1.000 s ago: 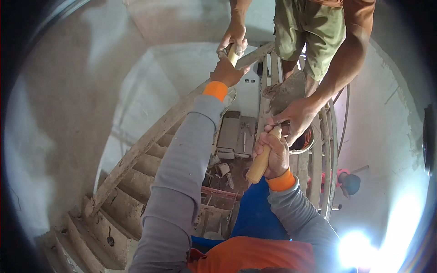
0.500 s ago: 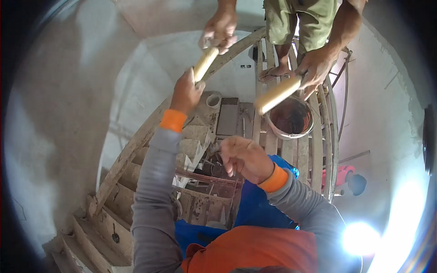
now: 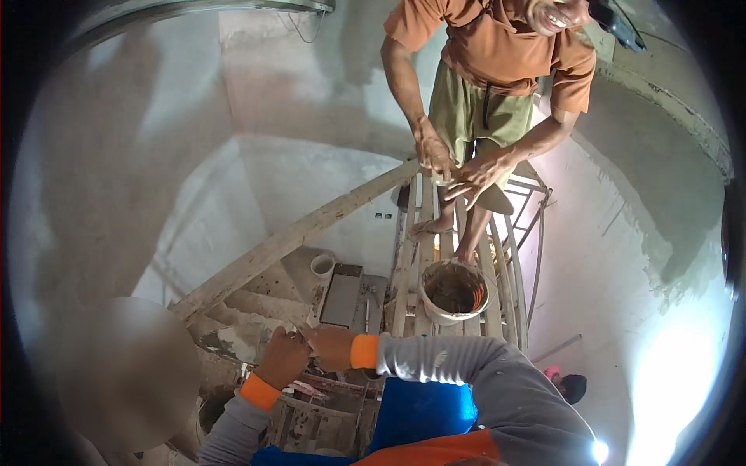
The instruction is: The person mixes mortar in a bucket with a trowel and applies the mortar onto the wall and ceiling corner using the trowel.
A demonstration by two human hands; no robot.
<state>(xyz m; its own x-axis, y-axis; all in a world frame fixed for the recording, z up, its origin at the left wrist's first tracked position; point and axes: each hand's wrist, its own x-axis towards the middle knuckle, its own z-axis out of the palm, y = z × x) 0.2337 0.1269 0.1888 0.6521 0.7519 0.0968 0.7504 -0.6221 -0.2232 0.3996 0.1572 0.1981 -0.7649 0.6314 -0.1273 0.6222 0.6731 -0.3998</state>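
Note:
Low and left of centre, my left hand [image 3: 283, 358] is closed, fingers curled. Beside it, my right hand [image 3: 329, 346] reaches across to the left and touches it with its fingers closed. Something small and pale shows at the fingertips, too small to name. Beyond them stands a co-worker in an orange shirt [image 3: 497, 54], on the planks, both hands together on a tool with a flat, rounded blade [image 3: 495, 200], probably a trowel. A bucket [image 3: 453, 299] with dark wet residue inside stands on the planks between us.
Spaced wooden planks [image 3: 406, 291] run away from me. Left of them lie a grey rectangular board [image 3: 342, 295], a small pale pot [image 3: 322, 266] and a long timber rail [image 3: 295, 233]. A blurred brownish round shape [image 3: 128, 373] fills the lower left. Another person's dark-haired head [image 3: 573, 388] is lower right.
My left hand has come down from the pale wooden bar it gripped near the co-worker's hand. My right hand has crossed left to meet it. The view has tilted up, showing the co-worker's upper body.

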